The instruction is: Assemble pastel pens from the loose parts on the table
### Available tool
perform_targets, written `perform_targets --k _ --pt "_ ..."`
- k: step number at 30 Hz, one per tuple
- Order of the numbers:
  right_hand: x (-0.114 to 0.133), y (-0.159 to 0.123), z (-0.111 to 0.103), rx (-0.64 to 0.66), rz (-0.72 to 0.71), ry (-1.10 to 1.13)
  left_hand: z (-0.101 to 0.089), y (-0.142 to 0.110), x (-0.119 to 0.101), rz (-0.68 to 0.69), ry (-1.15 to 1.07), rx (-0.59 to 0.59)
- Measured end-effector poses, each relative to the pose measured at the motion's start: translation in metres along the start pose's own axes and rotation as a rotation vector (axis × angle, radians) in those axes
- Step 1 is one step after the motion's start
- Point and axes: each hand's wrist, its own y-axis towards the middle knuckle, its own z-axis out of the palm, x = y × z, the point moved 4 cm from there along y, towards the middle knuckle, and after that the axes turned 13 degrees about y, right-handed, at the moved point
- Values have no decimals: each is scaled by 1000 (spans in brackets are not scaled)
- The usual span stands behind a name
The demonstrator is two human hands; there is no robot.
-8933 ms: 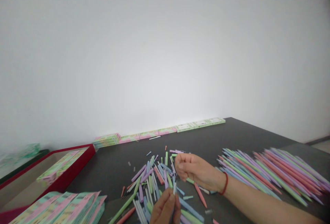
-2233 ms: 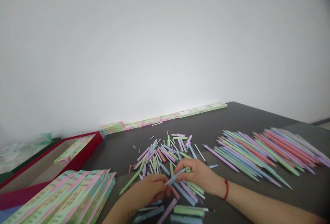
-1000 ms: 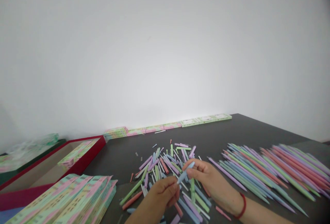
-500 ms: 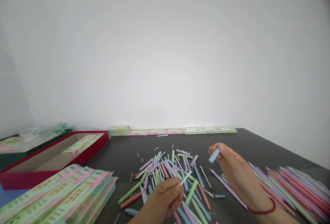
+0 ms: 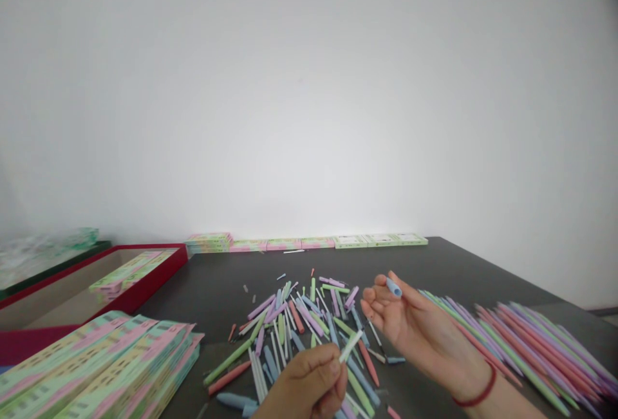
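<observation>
Over the near edge of the pile, my left hand (image 5: 309, 380) is closed, pinching a white pen refill (image 5: 351, 346) whose end points up and right. My right hand (image 5: 403, 322), palm turned up, holds a short blue pen cap (image 5: 393, 286) between thumb and fingertips, its hollow end facing me. The two hands are apart. Below and beyond them spreads a loose pile of pen parts (image 5: 275, 316) in purple, green, blue, coral and white. A red band circles my right wrist.
Many assembled-looking pens (image 5: 535, 342) lie in rows at right. Stacks of printed boxes (image 5: 120, 361) stand at near left, beside a red tray (image 5: 176, 258) with more boxes. Other flat boxes (image 5: 284, 243) line the back edge along the wall.
My right hand has moved a little left and turned palm up, so the blue cap's hollow end shows. My left hand still holds the white refill. The view has shifted slightly right.
</observation>
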Motion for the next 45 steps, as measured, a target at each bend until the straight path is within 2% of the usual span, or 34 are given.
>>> perform_targets --k 5,7,9,11,13,16,18,21,25,30,31,33,35,38,40,45 --pt "1 0 0 -28 -82 -147 1 -2 -1 -24 18 -18" --pt "4 1 -3 -31 -178 -325 -2 -1 1 -20 7 -27" --pt "5 3 -6 -19 -280 -601 -7 0 5 -6 5 -48" --pt "3 6 -11 -6 -329 -771 -13 3 10 13 8 -68" --pt "-1 10 -17 5 -300 -690 -18 5 15 17 13 -81" --pt "-7 15 -26 -45 -184 -347 -20 6 18 -10 31 -100" --pt "-11 16 -29 -101 -104 -199 -17 5 16 -41 53 -114" --pt "-12 14 -26 -98 -90 -199 -7 2 12 -103 88 -126" --pt "-4 9 -14 -6 -256 -516 0 2 12 -147 70 -119" --pt "3 3 -12 -40 -426 -1105 -20 1 14 -153 -9 -221" --pt "-1 1 -11 -19 -417 -1221 -26 1 13 -152 -20 -253" --pt "-17 -4 -12 77 -294 -1413 -37 -1 10 -154 -37 -304" --pt "-41 -12 -12 228 -114 -1555 -44 -2 7 -155 -42 -340" --pt "-73 -26 -15 419 31 -1746 -48 -3 5 -151 -37 -367" --pt "-86 -32 -19 440 75 -1866 -47 -3 6 -147 -33 -369" --pt "-100 -34 -26 376 119 -2087 -44 2 12 -156 -30 -345"
